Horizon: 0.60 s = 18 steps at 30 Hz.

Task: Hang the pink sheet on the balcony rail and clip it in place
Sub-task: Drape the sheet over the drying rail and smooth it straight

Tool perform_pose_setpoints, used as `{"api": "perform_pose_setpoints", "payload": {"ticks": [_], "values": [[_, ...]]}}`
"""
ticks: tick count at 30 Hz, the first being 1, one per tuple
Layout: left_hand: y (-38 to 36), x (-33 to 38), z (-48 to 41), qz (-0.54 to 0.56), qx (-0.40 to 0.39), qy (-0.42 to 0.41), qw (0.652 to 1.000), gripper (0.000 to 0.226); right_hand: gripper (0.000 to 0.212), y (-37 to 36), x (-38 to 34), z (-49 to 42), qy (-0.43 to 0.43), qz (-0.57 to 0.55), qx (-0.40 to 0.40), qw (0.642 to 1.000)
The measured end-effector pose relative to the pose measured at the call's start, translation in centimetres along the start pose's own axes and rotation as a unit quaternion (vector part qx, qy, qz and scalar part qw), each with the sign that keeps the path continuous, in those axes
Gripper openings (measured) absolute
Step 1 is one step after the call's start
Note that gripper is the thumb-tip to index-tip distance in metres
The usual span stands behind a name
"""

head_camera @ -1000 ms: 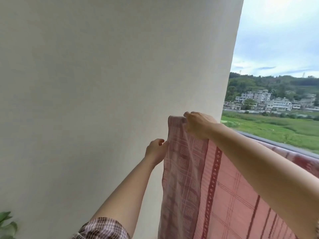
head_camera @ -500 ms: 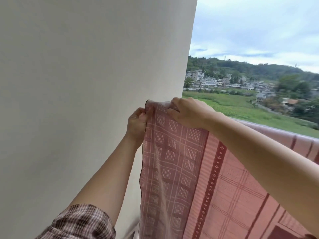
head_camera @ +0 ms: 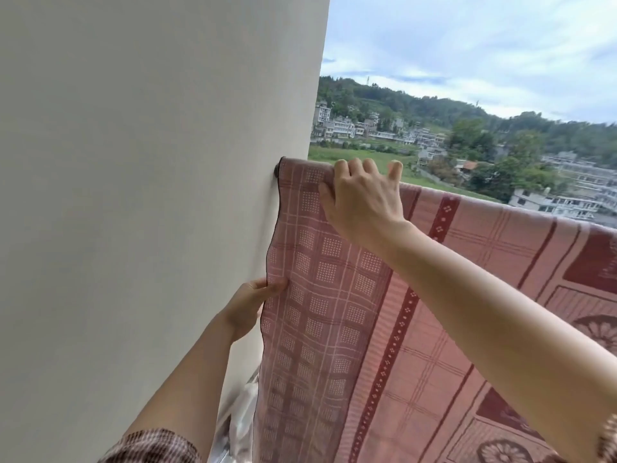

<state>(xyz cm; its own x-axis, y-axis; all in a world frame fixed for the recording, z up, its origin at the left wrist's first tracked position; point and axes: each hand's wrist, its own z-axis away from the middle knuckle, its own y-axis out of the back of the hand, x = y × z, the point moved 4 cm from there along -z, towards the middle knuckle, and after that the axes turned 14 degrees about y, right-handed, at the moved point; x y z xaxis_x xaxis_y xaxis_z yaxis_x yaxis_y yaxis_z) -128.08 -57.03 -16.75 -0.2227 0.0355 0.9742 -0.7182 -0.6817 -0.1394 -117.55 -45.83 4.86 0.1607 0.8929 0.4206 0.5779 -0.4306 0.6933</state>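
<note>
Both hands grip the pink sheet (head_camera: 384,329) beside the wall (head_camera: 150,195).

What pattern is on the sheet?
Pink sheet with pale checks, dotted squares and dark red bands, in the head view.

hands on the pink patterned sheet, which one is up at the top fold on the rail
The right hand, fingers hooked over the pink patterned sheet's top fold. The left hand pinches its side edge lower down.
</note>
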Motion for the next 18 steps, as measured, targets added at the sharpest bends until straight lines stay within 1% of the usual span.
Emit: {"api": "perform_pose_setpoints", "payload": {"ticks": [3,4,7,8,12,13,16,17,18], "values": [[0.5,-1.3,-0.3,0.020,-0.008,-0.008,1.000,0.073,0.046,-0.7,-0.6,0.6,-0.029,-0.021,0.017,0.999],[0.5,-1.4,-0.4,0.028,-0.016,-0.008,0.999,0.069,0.046,-0.8,-0.7,0.7,-0.035,-0.029,0.022,0.999],[0.1,-1.4,-0.6,0.069,-0.061,-0.008,0.996,0.043,0.045,-0.8,-1.0,0.6,-0.050,-0.037,0.027,0.998],[-0.1,-1.0,-0.8,0.081,-0.069,-0.008,0.994,0.041,0.044,-0.7,-1.1,0.6,-0.056,-0.041,0.025,0.997],[-0.1,0.4,-1.7,0.124,-0.071,-0.004,0.990,0.058,0.044,0.1,-1.3,0.1,-0.066,-0.060,-0.004,0.996],[-0.1,0.7,-2.0,0.125,-0.071,-0.006,0.990,0.058,0.046,0.4,-1.4,-0.3,-0.061,-0.067,-0.010,0.996],[-0.1,0.7,-2.7,0.132,-0.069,-0.009,0.989,0.045,0.050,0.7,-1.8,-1.9,-0.042,-0.112,-0.021,0.993],[0.0,0.7,-3.0,0.143,-0.061,-0.015,0.988,0.041,0.047,0.7,-1.9,-2.7,-0.037,-0.136,-0.028,0.990],[0.2,0.8,-3.2,0.157,-0.049,-0.026,0.986,0.038,0.039,0.6,-1.9,-3.6,-0.031,-0.168,-0.034,0.985]]}}
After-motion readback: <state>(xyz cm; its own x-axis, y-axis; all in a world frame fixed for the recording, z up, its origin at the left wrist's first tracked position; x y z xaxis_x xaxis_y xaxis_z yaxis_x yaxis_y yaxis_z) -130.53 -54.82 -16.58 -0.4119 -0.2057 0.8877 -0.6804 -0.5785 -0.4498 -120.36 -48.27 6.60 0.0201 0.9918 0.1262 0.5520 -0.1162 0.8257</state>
